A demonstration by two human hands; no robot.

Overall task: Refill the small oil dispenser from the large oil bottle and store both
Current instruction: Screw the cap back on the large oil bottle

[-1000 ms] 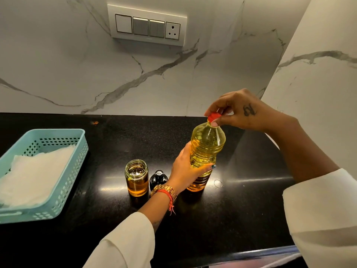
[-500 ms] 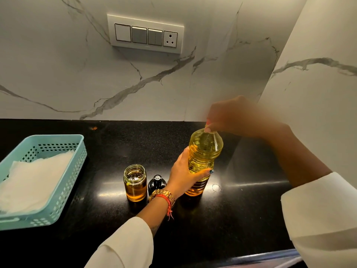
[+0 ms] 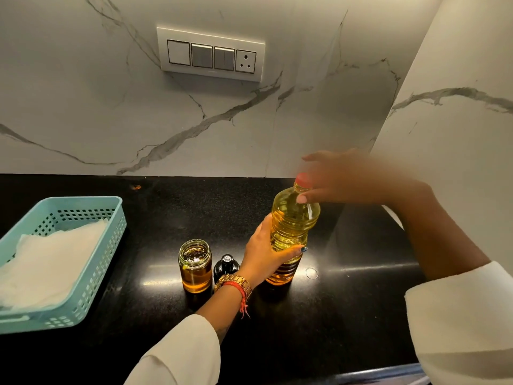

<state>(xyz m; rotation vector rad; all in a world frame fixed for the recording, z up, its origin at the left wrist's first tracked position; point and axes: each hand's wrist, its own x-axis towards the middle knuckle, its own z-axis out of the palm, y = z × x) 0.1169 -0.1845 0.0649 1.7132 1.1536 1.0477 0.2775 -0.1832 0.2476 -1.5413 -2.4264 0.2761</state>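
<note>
1. Nearest me, both cream sleeves come in over the black bench (image 3: pixel 347 315); my left wrist carries a gold watch (image 3: pixel 236 282) and a red thread band.
2. My left hand (image 3: pixel 263 257) has its grip wrapped round the lower body of the large oil bottle (image 3: pixel 294 226), thumb across the front. Bottle stands upright on the bench, full of yellow oil.
3. Just left of that wrist: a small black dispenser top (image 3: pixel 226 265), partly hidden behind my hand, standing beside the open glass jar (image 3: pixel 195 265), which is about half full of amber oil. Whether the two touch, I cannot tell.
4. Right of the bottle's base, a small clear ring (image 3: pixel 311 273) lies flat on the bench.
5. Far left, a teal perforated basket (image 3: pixel 91 276) holds white paper sheets (image 3: pixel 47 262).
6. My right hand (image 3: pixel 358 176) is at the bottle's red cap (image 3: pixel 303 179), motion-blurred; fingers spread above, thumb below the neck. Its grip I cannot tell.
7. Behind: marble wall with a white switch panel (image 3: pixel 211 54).
</note>
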